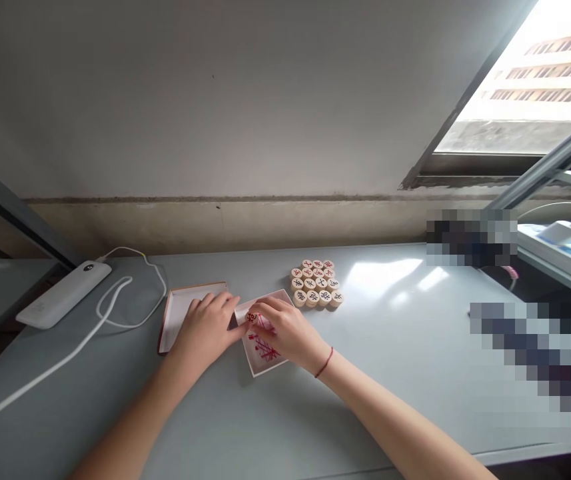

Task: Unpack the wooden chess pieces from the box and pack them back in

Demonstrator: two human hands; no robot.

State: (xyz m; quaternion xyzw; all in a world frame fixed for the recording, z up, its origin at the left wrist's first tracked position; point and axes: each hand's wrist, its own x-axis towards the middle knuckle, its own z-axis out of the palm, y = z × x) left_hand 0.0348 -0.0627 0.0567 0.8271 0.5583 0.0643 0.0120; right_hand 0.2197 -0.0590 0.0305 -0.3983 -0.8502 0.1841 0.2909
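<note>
My right hand (282, 333), with a red string round its wrist, is closed on a round wooden Chinese chess piece (251, 317). It is over a shallow white box (256, 371) with thin red and pink sticks (265, 348) inside. My left hand (208, 327) lies with its fingers stretched out, partly over a second shallow tray with an orange-brown edge, perhaps a lid (174, 313). Its thumb reaches to the left side of the white box. Behind my right hand, several more Chinese chess pieces (316, 283) stand packed in rows, some marked red and some black.
A white power bank (64, 295) lies at the left of the grey table (390, 380), its white cable (72, 357) looping over the tabletop. Metal posts rise at both sides, with a wall (215, 120) behind. At the right are a power strip (565, 253) and blurred-out items.
</note>
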